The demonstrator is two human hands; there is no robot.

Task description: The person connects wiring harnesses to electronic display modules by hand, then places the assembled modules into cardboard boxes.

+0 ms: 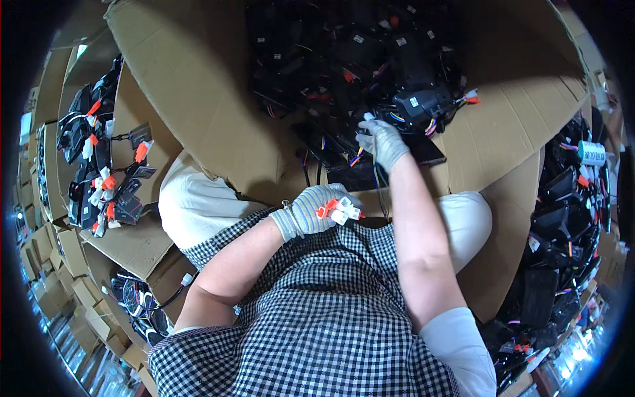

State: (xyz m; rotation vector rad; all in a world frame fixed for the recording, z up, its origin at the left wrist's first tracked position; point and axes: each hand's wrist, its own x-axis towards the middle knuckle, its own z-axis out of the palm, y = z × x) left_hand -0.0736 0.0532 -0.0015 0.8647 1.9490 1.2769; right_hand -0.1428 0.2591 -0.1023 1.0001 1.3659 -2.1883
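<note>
My left hand (316, 206), in a striped knit glove, is closed round a bunch of white and orange plug connectors (342, 210) above my lap. Thin dark wires hang near it, their far ends hidden. Farther forward and to the right, my right hand (385, 142), gloved too, has its fingers closed on a wire connector (368, 117) with a whitish end. Coloured wires run down below this hand. Just beyond it lies a black plastic device (423, 102) with coloured leads and an orange-white plug (471, 97).
Before me a large open carton holds a dark heap of black wired devices (344, 53); its flaps (198, 92) spread left and right (509, 126). Wired parts with orange and white plugs (106, 178) are piled at left. More black devices (555, 231) fill a box at right.
</note>
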